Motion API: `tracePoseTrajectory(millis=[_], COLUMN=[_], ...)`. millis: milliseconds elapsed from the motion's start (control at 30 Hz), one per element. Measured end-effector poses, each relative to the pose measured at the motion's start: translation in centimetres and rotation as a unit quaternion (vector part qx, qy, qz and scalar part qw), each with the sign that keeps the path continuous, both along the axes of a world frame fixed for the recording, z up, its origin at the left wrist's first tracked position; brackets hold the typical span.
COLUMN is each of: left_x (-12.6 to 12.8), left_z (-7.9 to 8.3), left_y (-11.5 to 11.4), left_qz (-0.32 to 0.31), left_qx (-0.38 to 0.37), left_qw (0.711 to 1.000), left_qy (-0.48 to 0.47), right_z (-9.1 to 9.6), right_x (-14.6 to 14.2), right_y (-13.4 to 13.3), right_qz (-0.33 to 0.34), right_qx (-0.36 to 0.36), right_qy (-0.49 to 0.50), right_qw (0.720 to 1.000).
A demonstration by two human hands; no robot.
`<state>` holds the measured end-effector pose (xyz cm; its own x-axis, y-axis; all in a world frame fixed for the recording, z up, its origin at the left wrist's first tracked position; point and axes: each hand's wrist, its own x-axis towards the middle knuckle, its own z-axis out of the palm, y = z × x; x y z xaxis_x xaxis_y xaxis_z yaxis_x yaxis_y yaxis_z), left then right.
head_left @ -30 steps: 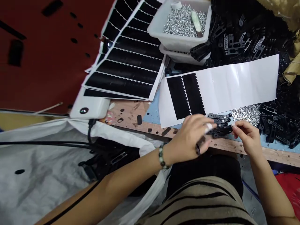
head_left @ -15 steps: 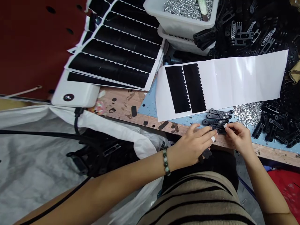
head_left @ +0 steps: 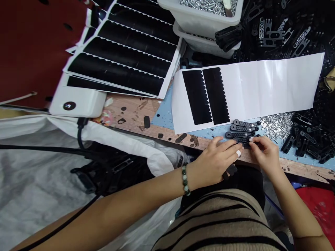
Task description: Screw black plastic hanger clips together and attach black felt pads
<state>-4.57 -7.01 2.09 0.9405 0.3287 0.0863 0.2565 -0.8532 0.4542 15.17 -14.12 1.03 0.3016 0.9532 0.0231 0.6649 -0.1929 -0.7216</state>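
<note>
My left hand (head_left: 216, 161), with white tape on one finger and a beaded bracelet at the wrist, presses its fingertips on a black perforated plastic link (head_left: 244, 140). My right hand (head_left: 265, 153) pinches the link's right end. Three similar links (head_left: 242, 129) lie side by side just above it, on a pale blue mat (head_left: 164, 115). A small black piece (head_left: 230, 171) shows under my left palm. Above the links lies a white backing sheet (head_left: 261, 87) bearing two black scalloped strips (head_left: 206, 96).
Loose silver screws (head_left: 277, 125) and heaped black plastic parts (head_left: 306, 139) lie right of my hands. A white bin of screws (head_left: 201, 14) stands at the far edge, beside stacked sticker sheets (head_left: 123, 52). The wooden table edge (head_left: 288, 165) runs above my striped lap (head_left: 222, 223).
Both hands have closed in on the link from their blurred motion a second ago. The whole view has drifted, so the table contents sit farther left and higher.
</note>
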Motion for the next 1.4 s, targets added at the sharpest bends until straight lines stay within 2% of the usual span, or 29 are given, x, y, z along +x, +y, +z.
tracePoseTrajectory(millis=[167, 267, 300, 367, 433, 467, 533, 600, 667, 700, 767, 867, 967, 1233, 1400], left_x=[0.5, 0.6, 0.6, 0.6, 0.5, 0.3, -0.1, -0.7, -1.3, -1.5, -1.8, -1.8, -1.7, -1.2, -0.8], left_z=[0.7, 1.3, 1.4, 1.7, 1.9, 2.0, 2.3, 2.5, 2.5, 2.3, 1.7, 0.6, -0.2, -0.5, -0.3], left_y=[0.4, 1.0, 1.2, 1.3, 1.4, 1.4, 1.5, 1.7, 2.1, 2.2, 2.2, 1.7, 1.3, 1.1, 1.0], left_qz=[0.004, 0.01, 0.012, 0.013, 0.015, 0.019, 0.044, 0.095, 0.132, 0.132, 0.104, 0.07, 0.059, 0.051, 0.037], left_qx=[-0.058, -0.114, -0.134, -0.171, -0.201, -0.213, -0.232, -0.235, -0.208, -0.183, -0.122, -0.042, 0.002, 0.032, 0.06], left_qw=[0.998, 0.993, 0.991, 0.985, 0.979, 0.976, 0.968, 0.958, 0.957, 0.964, 0.983, 0.996, 0.998, 0.998, 0.997], left_qy=[0.005, -0.005, -0.011, -0.024, -0.035, -0.045, -0.084, -0.134, -0.151, -0.138, -0.091, -0.047, -0.037, 0.002, 0.025], right_z=[0.5, 1.7, 2.2, 3.1, 3.7, 3.9, 3.9, 3.7, 3.1, 2.7, 1.9, 0.8, 0.2, 0.5, 0.3], right_x=[0.1, 0.0, -0.3, -1.2, -2.3, -2.7, -2.9, -2.5, -1.7, -1.3, -0.9, -0.9, -1.1, -1.0, -0.8], right_y=[0.0, 0.2, 0.3, 0.5, 0.7, 0.7, 0.6, 0.5, 0.5, 0.6, 0.9, 1.4, 1.8, 2.2, 2.0], right_qz=[-0.001, 0.019, 0.057, 0.177, 0.276, 0.297, 0.276, 0.194, 0.088, 0.044, -0.002, -0.004, 0.004, 0.014, 0.016], right_qx=[-0.033, 0.049, 0.081, 0.121, 0.128, 0.127, 0.127, 0.122, 0.099, 0.079, 0.027, -0.025, -0.028, -0.044, -0.067], right_qy=[-0.15, -0.171, -0.143, -0.062, -0.003, 0.013, 0.039, 0.073, 0.114, 0.136, 0.175, 0.172, 0.106, 0.044, 0.086], right_qw=[0.988, 0.984, 0.985, 0.975, 0.953, 0.946, 0.952, 0.971, 0.985, 0.987, 0.984, 0.985, 0.994, 0.998, 0.994])
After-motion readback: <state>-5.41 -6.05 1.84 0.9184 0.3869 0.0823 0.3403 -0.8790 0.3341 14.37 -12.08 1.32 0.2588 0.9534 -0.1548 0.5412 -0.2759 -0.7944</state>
